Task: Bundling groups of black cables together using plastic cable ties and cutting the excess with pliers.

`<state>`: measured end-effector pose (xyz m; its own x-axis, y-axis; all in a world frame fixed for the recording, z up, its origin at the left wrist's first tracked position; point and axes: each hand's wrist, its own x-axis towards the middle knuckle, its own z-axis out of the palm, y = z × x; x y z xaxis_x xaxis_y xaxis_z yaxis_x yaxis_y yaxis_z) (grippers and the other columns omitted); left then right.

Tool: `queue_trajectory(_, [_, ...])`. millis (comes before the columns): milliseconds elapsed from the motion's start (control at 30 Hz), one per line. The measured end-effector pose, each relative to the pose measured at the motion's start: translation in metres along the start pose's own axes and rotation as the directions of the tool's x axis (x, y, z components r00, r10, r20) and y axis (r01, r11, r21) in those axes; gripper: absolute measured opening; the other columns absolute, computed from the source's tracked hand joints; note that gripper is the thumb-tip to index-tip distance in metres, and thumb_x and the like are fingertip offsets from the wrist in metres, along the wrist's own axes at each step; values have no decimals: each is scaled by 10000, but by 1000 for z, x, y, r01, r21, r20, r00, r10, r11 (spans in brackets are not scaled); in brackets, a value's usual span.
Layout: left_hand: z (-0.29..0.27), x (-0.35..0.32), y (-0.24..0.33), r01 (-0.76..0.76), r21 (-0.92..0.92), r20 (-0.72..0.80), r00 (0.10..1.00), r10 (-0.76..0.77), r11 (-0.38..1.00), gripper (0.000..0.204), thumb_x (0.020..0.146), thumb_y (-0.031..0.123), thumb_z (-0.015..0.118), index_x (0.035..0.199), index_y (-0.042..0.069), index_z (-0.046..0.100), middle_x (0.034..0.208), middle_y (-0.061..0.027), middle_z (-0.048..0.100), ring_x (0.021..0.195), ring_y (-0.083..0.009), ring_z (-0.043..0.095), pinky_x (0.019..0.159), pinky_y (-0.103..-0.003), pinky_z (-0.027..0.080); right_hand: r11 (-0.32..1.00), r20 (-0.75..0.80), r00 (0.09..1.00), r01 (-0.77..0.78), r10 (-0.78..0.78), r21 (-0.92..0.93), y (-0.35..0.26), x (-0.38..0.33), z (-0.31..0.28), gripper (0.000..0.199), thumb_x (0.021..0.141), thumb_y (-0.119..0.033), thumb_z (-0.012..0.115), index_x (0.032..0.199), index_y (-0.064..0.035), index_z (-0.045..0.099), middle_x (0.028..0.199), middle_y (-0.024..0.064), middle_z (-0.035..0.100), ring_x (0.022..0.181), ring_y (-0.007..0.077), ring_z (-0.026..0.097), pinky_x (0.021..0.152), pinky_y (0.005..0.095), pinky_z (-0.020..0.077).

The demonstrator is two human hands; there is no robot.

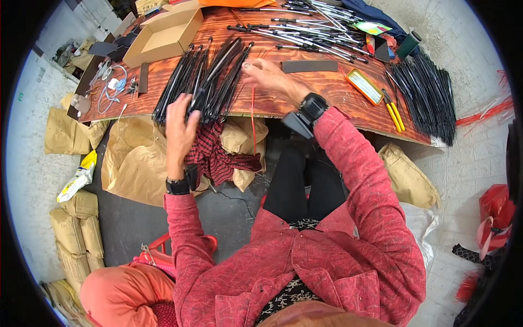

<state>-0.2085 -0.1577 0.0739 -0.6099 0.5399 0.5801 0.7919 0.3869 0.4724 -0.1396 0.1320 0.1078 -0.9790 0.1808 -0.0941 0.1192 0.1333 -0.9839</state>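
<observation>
A bundle of thin black rods (210,82) lies fanned out on the near edge of a reddish wooden board (321,87). My left hand (180,122) grips the near ends of these rods at the board's edge. My right hand (269,79) rests on the board just right of the bundle, fingers touching the rods' far side near a thin red strand (253,109). Both wrists wear black bands.
An open cardboard box (163,35) sits at the board's far left. More black rods lie across the back (305,32) and in a pile at right (427,95). An orange tray (364,86), yellow-handled tools (395,114), brown sacks (136,158) and red plaid cloth (218,155) are around.
</observation>
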Motion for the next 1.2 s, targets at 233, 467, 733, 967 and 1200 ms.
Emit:
queue_trajectory(233, [23,2,-2,21,105,-176,984,-2,994,156,939,109,625,1051,25,695,1153,-163,679,1061,-323,637,952,-399,482,1000,-65,998,7,-8,-21,31,-51,-33,492,1018,-379,550,1297,27,540,1108,112,663,959,179,685,751,320,558])
queue_trajectory(467, [54,52,21,234,243,-14,971,-238,941,268,903,334,675,995,94,751,858,-118,726,843,-329,691,747,-415,522,999,-64,997,-47,46,-16,51,-106,-69,364,1033,-289,529,1202,23,608,1036,79,678,855,120,664,749,285,557])
queue_trajectory(733, [83,91,-3,158,557,224,917,-330,816,365,893,464,671,972,120,766,883,-169,731,889,-371,701,750,-462,535,996,-7,1000,23,-23,-90,60,-146,-90,307,1043,-217,514,1150,39,644,1012,78,684,852,107,652,795,248,537])
queue_trajectory(967, [107,121,5,155,620,291,865,-409,769,502,815,468,627,889,-15,743,930,-270,711,935,-413,698,833,-476,545,1000,-53,998,23,-23,13,81,-179,-124,272,1028,-202,532,1102,28,658,954,69,694,816,112,657,755,251,537])
queue_trajectory(1200, [71,143,-50,341,24,397,859,-322,940,288,943,233,493,763,34,596,614,-94,530,555,-207,547,527,-358,402,994,-95,995,12,-2,113,79,-207,-143,246,1011,-164,529,1090,26,663,921,73,697,796,121,671,733,256,551])
